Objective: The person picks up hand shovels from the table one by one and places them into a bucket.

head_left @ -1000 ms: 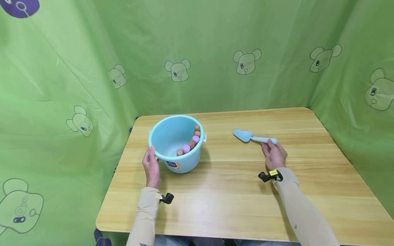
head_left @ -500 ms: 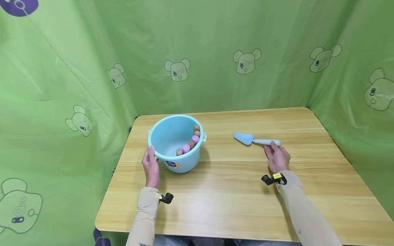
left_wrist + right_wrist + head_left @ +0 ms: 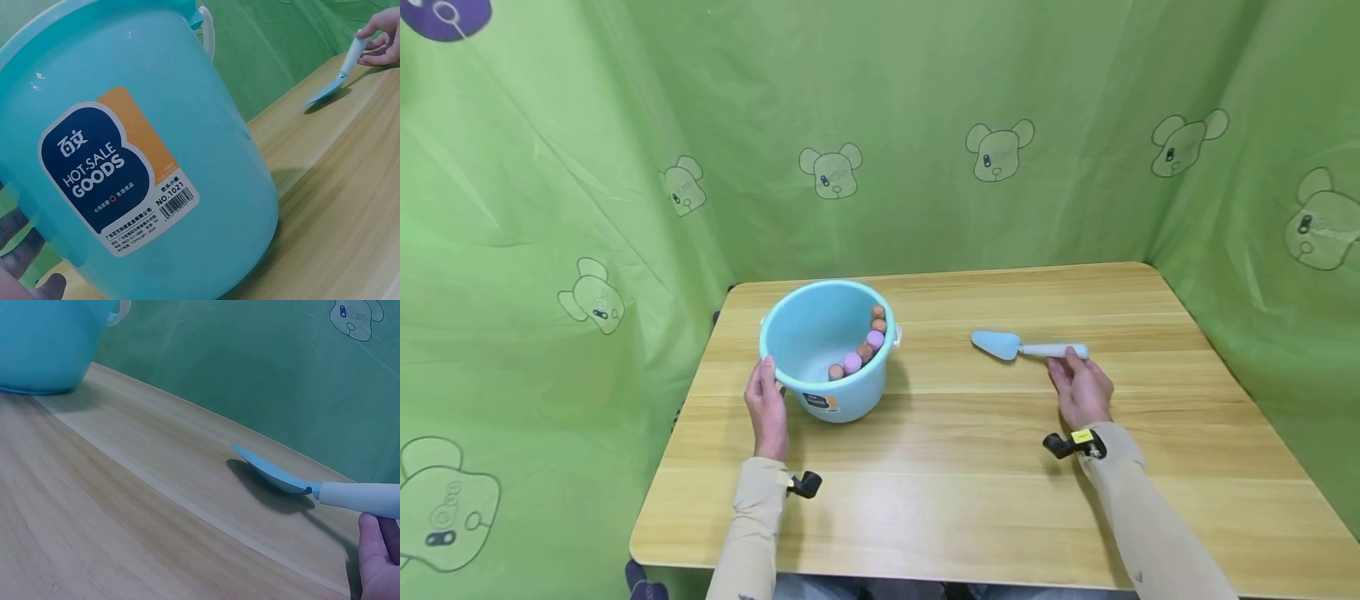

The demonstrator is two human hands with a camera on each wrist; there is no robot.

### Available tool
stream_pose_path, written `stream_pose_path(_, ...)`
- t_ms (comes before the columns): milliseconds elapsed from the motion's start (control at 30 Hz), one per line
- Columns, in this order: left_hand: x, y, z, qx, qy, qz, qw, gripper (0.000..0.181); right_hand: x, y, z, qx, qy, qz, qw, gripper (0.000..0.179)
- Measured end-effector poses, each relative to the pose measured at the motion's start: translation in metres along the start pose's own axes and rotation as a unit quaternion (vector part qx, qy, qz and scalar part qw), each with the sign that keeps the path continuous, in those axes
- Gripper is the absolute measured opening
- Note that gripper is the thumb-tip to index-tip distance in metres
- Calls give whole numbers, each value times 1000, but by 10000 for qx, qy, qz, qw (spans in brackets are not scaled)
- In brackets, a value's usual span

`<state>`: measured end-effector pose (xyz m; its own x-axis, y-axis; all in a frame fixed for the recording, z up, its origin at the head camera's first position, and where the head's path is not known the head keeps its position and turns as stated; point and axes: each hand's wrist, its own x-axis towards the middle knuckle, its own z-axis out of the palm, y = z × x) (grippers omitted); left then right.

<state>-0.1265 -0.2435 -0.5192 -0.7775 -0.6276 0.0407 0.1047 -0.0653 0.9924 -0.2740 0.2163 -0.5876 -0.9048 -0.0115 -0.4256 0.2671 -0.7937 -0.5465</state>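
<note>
A light blue bucket (image 3: pixel 857 393) stands at the table's left, with several brown and purple balls (image 3: pixel 865 351) lined up along its inner right wall. My left hand (image 3: pixel 765 404) rests flat against the bucket's left side, fingers straight; its fingers (image 3: pixel 19 259) show beside the labelled bucket wall (image 3: pixel 187 94). A light blue scoop (image 3: pixel 997 342) with a white handle lies right of centre. My right hand (image 3: pixel 1078 387) pinches the handle end, so the blade tip touches the table and the handle is raised. The wrist views show the scoop (image 3: pixel 284 478) (image 3: pixel 340 78) and the right hand (image 3: pixel 377 557) (image 3: pixel 382 36).
The wooden table (image 3: pixel 962 475) is enclosed by green curtains with bear prints on the left, back and right. The bucket (image 3: pixel 44 344) stands well left of the scoop. Bare wood lies between the two hands and along the near edge.
My right hand and the scoop have shifted a little to the right and toward me. The left hand and the bucket have stayed where they were.
</note>
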Motion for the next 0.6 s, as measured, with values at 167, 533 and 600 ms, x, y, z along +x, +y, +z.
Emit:
stream_pose_path(167,1,-2,-1,24,-17,-60,10000,51,-3,-1,0,65,-95,31,9999,38)
stream_pose_path(533,1,-2,-1,41,-22,48,10000,50,-8,-8,6,492,-419,-18,9979,24)
stream_pose_path(600,1,-1,-1,57,-14,62,10000,51,-8,-8,7,527,-445,-34,9976,23)
